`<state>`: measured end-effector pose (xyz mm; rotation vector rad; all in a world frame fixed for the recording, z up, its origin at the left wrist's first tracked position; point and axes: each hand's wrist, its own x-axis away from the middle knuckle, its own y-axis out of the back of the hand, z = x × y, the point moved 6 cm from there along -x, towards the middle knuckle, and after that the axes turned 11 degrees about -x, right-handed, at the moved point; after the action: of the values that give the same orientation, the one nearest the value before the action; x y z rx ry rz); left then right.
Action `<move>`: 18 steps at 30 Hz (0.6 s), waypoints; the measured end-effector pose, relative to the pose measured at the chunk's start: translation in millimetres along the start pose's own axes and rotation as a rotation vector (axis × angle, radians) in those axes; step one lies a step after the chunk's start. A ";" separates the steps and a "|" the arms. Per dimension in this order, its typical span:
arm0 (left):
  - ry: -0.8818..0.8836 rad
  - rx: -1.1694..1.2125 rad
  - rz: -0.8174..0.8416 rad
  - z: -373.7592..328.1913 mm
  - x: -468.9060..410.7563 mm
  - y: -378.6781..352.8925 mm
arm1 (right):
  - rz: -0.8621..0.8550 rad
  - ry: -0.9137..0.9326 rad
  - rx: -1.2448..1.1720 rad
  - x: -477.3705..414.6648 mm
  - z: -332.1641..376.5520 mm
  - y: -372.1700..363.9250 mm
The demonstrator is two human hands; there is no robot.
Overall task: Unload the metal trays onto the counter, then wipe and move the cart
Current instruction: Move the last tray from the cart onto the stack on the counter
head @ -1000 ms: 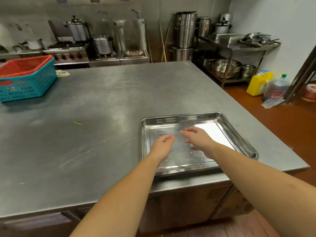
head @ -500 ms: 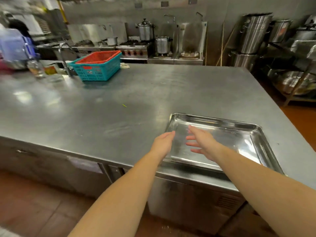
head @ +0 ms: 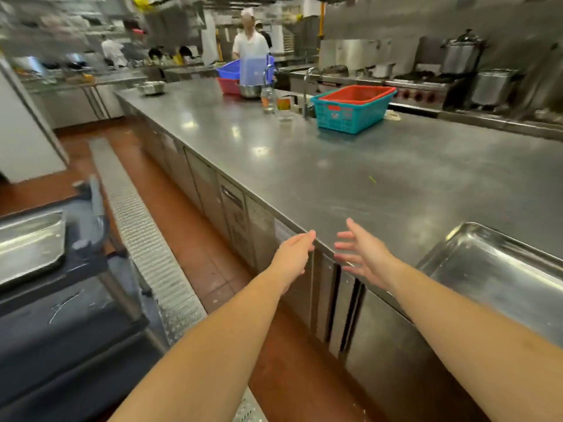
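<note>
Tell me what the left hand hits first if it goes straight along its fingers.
Likely the counter, at its front edge; the left hand points straight there, though depth is unclear.

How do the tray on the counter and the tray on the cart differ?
The tray on the counter is unloaded, lying flat on the steel counter at the right; the tray on the cart still waits on the dark cart at the left. The counter tray lies close to the right hand; the cart tray is well away from the left hand. Both are shallow, shiny, rimmed, untouched.
</note>
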<state>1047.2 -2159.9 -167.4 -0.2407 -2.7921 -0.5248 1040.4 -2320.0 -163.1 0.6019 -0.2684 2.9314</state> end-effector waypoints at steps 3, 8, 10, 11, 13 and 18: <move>0.045 0.037 -0.097 29.9 18.9 69.4 | 0.147 -0.022 0.067 3.2 -11.6 -84.3; 0.111 0.091 -0.276 92.1 63.4 187.2 | 0.352 -0.061 0.163 19.2 -45.6 -226.0; 0.132 0.115 -0.328 116.4 85.0 233.3 | 0.423 -0.077 0.218 29.6 -61.6 -282.0; 0.142 0.123 -0.359 130.0 95.5 257.3 | 0.453 -0.085 0.238 36.3 -69.9 -310.3; 0.165 0.138 -0.414 155.3 117.3 303.0 | 0.512 -0.102 0.264 52.6 -85.6 -364.5; 0.220 0.203 -0.529 210.1 164.9 394.4 | 0.655 -0.137 0.345 83.4 -130.3 -480.2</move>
<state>923.7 -1700.0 -173.9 0.5764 -2.6466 -0.3455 996.4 -1817.6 -177.3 0.9097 0.0482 3.6110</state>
